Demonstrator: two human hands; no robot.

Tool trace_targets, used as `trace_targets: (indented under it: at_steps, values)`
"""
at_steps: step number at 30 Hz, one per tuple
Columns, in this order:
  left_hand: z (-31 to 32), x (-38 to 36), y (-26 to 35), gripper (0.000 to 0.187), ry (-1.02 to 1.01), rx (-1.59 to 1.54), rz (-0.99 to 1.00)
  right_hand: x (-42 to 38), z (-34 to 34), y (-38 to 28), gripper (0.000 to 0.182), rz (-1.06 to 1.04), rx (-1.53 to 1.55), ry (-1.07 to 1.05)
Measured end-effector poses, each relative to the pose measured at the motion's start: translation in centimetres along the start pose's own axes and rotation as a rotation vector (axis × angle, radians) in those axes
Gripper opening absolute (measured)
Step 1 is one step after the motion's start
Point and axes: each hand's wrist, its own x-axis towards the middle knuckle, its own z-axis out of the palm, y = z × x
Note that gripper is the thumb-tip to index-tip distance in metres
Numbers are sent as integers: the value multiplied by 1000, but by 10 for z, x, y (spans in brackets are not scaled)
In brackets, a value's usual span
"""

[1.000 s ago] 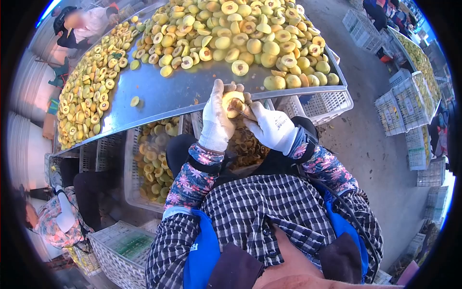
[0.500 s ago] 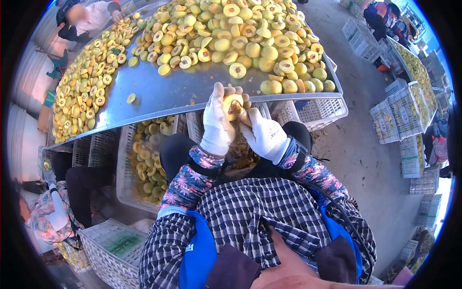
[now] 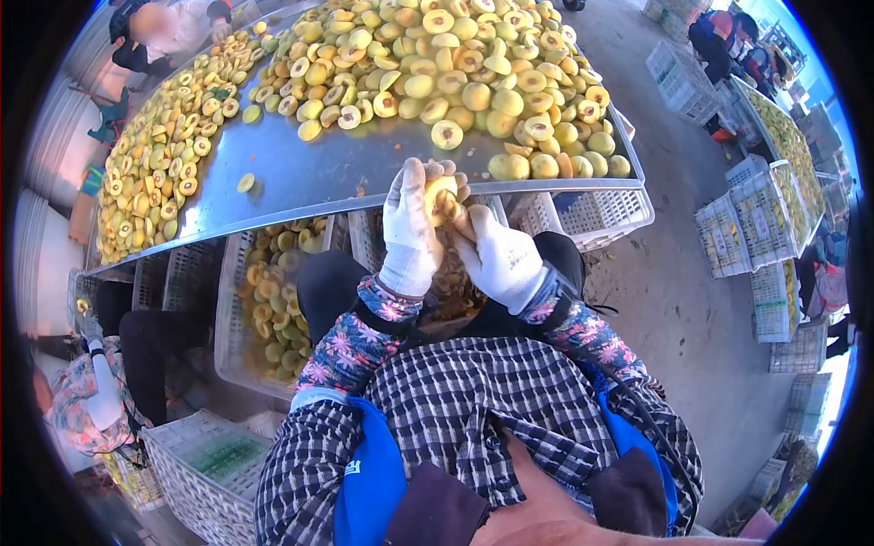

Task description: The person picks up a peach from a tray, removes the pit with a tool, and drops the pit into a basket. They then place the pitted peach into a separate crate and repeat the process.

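My left hand [image 3: 407, 227], in a white glove with soiled fingertips, is closed around a yellow peach half [image 3: 441, 196], cut side toward me. My right hand [image 3: 505, 259], gloved too, has its fingers pinched together at the peach half's lower right edge. Something brownish and narrow shows between its fingertips and the fruit, too small to make out. Both hands are just below the front edge of the metal table [image 3: 300, 173]. A large heap of peach halves [image 3: 446, 77] lies on the table beyond them.
Under the table, a crate [image 3: 228, 314] holds more halves; a white crate [image 3: 596, 214] stands at the right. Another person's gloved arm [image 3: 105, 382] is at the lower left. Someone sits across the table [image 3: 173, 32]. Stacked crates [image 3: 728, 232] and other people are farther right.
The view has shifted slightly. Both hands stay at the same peach half, with only a small movement of the right fingertips against it.
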Motion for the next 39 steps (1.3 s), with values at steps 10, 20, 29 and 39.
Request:
trace_targets:
  at_steps: [10, 20, 29, 39]
  values:
    - [-11, 9, 5, 36, 0, 11, -64, 5, -10, 4, 28, 16, -50, -6]
    - [-2, -2, 3, 37, 81, 73, 14, 7, 12, 2, 27, 29, 91, -95]
    - [-19, 13, 17, 40, -164, 259, -226, 7, 8, 22, 37, 120, 496, -347]
    - [-21, 15, 15, 45, -186, 310, -329, 4, 1, 15, 28, 590, 1180, -654]
